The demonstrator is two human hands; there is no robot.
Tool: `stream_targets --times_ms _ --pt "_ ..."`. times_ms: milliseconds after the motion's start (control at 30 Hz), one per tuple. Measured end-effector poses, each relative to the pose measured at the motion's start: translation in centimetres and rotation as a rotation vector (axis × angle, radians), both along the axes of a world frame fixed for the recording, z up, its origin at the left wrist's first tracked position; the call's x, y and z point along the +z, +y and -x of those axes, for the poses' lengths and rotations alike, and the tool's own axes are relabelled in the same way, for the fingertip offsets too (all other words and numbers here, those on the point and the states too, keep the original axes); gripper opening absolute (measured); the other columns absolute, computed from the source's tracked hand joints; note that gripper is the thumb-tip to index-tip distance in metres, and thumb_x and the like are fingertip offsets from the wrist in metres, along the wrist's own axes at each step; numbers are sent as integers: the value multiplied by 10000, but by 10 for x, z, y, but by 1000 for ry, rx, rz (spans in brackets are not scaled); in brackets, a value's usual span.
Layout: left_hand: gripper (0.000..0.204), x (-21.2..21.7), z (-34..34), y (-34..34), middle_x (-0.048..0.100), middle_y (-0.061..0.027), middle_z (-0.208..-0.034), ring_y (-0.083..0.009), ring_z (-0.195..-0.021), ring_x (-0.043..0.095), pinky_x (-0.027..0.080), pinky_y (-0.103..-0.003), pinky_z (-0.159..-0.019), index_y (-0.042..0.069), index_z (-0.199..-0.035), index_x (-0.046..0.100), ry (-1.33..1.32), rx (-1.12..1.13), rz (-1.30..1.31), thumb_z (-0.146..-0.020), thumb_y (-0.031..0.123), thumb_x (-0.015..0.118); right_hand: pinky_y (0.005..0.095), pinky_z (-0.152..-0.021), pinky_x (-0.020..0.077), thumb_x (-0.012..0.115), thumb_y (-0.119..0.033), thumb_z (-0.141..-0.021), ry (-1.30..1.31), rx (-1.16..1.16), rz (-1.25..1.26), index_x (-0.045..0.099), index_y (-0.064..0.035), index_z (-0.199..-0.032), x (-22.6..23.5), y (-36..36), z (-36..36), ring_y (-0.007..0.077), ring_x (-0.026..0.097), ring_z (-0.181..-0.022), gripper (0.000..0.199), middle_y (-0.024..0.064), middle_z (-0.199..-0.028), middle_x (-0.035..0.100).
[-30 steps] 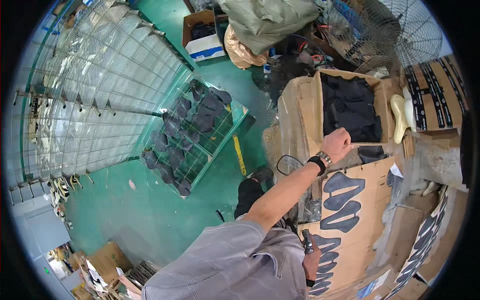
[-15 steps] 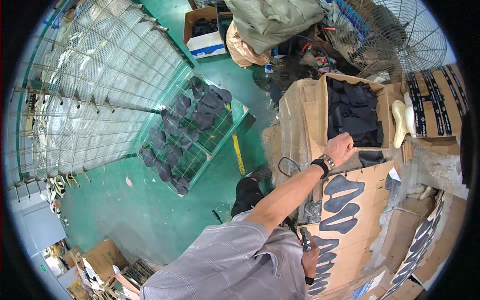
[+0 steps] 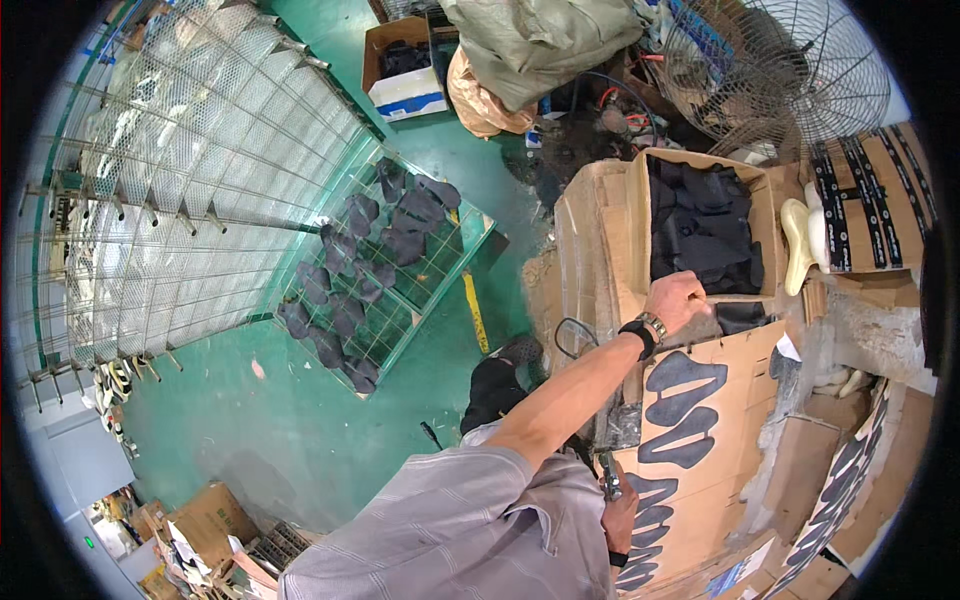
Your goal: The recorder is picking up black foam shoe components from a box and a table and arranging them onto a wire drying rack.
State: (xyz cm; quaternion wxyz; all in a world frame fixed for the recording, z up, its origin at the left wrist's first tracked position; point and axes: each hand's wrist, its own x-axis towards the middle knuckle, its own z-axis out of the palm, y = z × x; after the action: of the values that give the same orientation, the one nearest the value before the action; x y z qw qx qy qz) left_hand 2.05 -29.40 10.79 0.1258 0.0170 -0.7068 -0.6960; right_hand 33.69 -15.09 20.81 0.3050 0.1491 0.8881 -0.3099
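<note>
My left hand (image 3: 678, 300), with a watch at its wrist, is stretched out over the near edge of a cardboard box (image 3: 643, 235). Its fingers are curled together; what they hold, if anything, I cannot make out. Black fabric pieces (image 3: 705, 225) fill the box. A dark scrap (image 3: 742, 318) lies just right of the fingers. Close to my body, my right hand (image 3: 619, 512) grips a small dark metal tool (image 3: 609, 474), whose kind is partly hidden. Beside that hand, flat dark curved cut-outs (image 3: 685, 390) lie in a row on a tan cardboard sheet (image 3: 742, 405).
To the left, a green rack (image 3: 400, 355) carries dark pieces on its lowered wire shelf, with raised mesh shelves (image 3: 230, 130) behind. A wire fan (image 3: 780, 75) stands at the back right, near a grey-green sack (image 3: 545, 45). Cream shoe-shaped forms (image 3: 797, 245) sit right of the box.
The view has shifted slightly. My left hand has moved only a little, lower against the box's near edge, and its fingers have turned downward. My right hand keeps the tool in place.
</note>
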Motion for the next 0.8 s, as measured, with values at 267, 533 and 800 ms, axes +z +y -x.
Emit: stream_targets --times_ms 267,533,800 --pt "210 -9 5 6 681 -89 -763 -289 -731 667 516 -397 -669 78 -731 733 -40 -46 44 -735 274 808 437 -875 520 694 -50 -830 76 9 -19 595 -36 -1356 0 -6 15 437 666 -1037 536 294 -1133 672" --pt "321 -40 6 25 584 -82 -601 -164 -556 549 428 -335 -558 -6 -700 657 -48 -130 -120 -806 268 786 398 -898 534 708 -59 -825 263 -101 43 595 28 -1323 -16 5 19 404 678 -1086 518 296 -1147 676" --pt "404 -47 11 26 419 -7 -546 -89 -556 359 340 -319 -507 -21 -631 519 -56 -114 -97 -875 221 732 392 -906 524 694 -51 -829 270 -222 42 590 3 -1347 -15 5 5 402 678 -1080 532 280 -1150 679"
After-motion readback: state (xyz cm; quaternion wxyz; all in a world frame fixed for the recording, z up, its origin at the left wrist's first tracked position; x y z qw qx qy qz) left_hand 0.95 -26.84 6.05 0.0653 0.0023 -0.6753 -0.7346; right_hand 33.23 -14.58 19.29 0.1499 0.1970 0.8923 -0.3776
